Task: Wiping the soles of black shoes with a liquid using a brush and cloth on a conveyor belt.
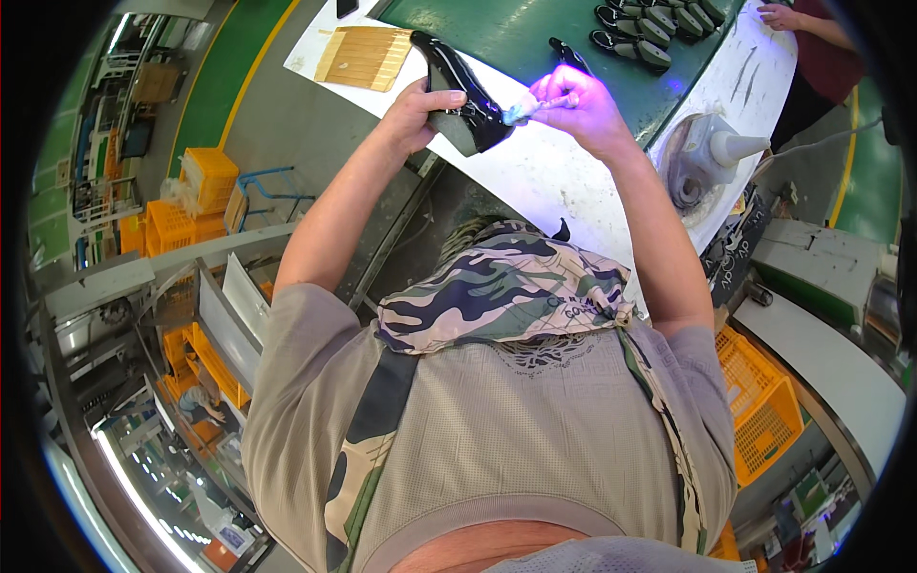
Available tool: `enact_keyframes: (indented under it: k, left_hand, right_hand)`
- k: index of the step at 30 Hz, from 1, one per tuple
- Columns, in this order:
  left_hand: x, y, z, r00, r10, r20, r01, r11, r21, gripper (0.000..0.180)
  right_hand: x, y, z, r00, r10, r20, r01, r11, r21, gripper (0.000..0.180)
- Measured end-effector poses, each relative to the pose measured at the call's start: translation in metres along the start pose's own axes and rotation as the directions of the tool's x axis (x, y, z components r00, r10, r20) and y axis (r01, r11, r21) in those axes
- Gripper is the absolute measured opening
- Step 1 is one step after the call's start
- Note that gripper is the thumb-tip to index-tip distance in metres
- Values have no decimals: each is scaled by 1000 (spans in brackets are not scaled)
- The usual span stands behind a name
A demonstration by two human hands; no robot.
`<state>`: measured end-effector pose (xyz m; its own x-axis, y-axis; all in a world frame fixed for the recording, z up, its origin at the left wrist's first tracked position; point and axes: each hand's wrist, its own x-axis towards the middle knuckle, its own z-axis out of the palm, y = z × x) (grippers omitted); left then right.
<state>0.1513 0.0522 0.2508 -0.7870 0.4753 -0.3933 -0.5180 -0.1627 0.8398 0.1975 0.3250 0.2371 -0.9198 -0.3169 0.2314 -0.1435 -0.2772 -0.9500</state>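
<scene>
My left hand (pixel 420 115) is closed round a glossy black shoe (pixel 458 81), its thumb on the upper. The shoe's grey lower side faces me, and it is held tilted above the white table edge. Against the near end of the shoe, my right hand (pixel 573 105) pinches a thin pale stick with a whitish-blue tip (pixel 519 110); whether the tip is bristle or cloth I cannot tell. Violet light falls on this hand. Just beyond it, another black shoe (pixel 570 55) rests on the green belt, partly hidden by my fingers.
A yellow-brown slatted pad (pixel 363 57) lies at the table's left. Several black shoes (pixel 650 33) stand on the green belt (pixel 478 24). A whitish plastic container with a cone spout (pixel 716 148) is at right. Another person's hand (pixel 778 16) shows at far right. Orange crates (pixel 205 181) stand left.
</scene>
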Motion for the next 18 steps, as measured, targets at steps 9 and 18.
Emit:
enact_keyframes:
  k: [9, 18]
  left_hand:
    - [-11, -30, -7, 984, 172, 41, -140, 899, -414, 45]
    - [-47, -33, -24, 809, 521, -272, -513, 852, 105, 58]
  right_hand:
    - [-6, 15, 24, 939, 115, -324, -15, 955, 296, 27]
    - [10, 12, 73, 847, 351, -400, -251, 926, 283, 24]
